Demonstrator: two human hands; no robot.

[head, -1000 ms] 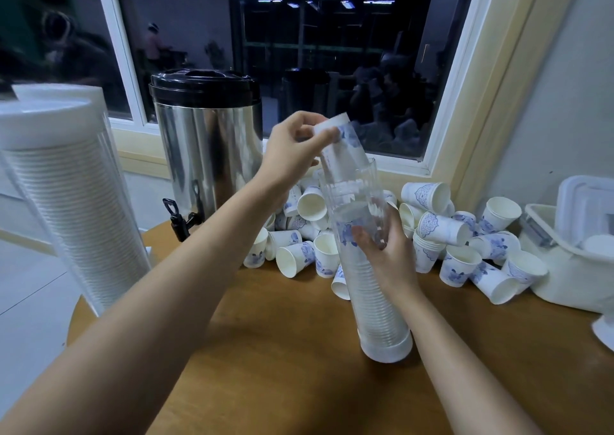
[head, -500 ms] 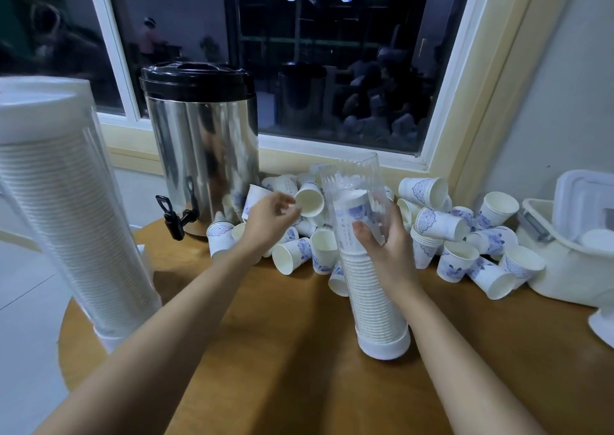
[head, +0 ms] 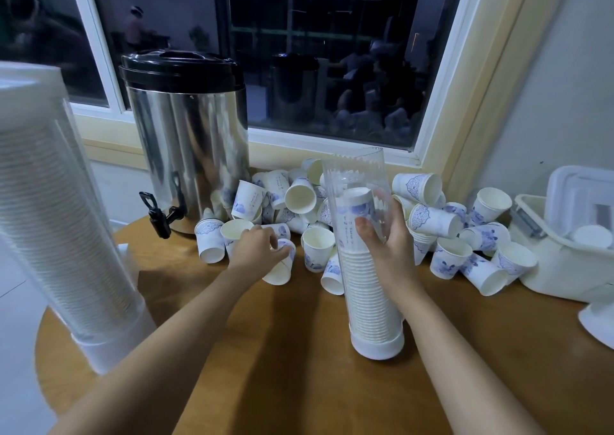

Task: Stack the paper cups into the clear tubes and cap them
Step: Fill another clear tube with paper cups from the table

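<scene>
A clear tube (head: 352, 175) of thin, glossy plastic stands upright near the middle of a round wooden table (head: 265, 368). Its foot is seated in a white cap (head: 378, 346), and a ribbed stack of paper cups (head: 365, 288) fills it to about two-thirds.

The right hand (head: 388, 238) grips the tube above the middle: the thumb lies across the near wall, and the fingers wrap round the far side, blurred through the plastic.

Left of the tube, the left hand (head: 255, 248) curls thumb and fingers over a tilted paper cup (head: 280, 270), white with a blue print.

Loose paper cups (head: 432, 215) of the same kind are heaped behind and to both sides of the tube, crowding its far side. A polished steel urn (head: 189, 142) with a black lid and tap stands behind them on the left. A second tube (head: 50, 218), packed full, leans at the left edge. A white plastic basket (head: 558, 268) sits at the right.
</scene>
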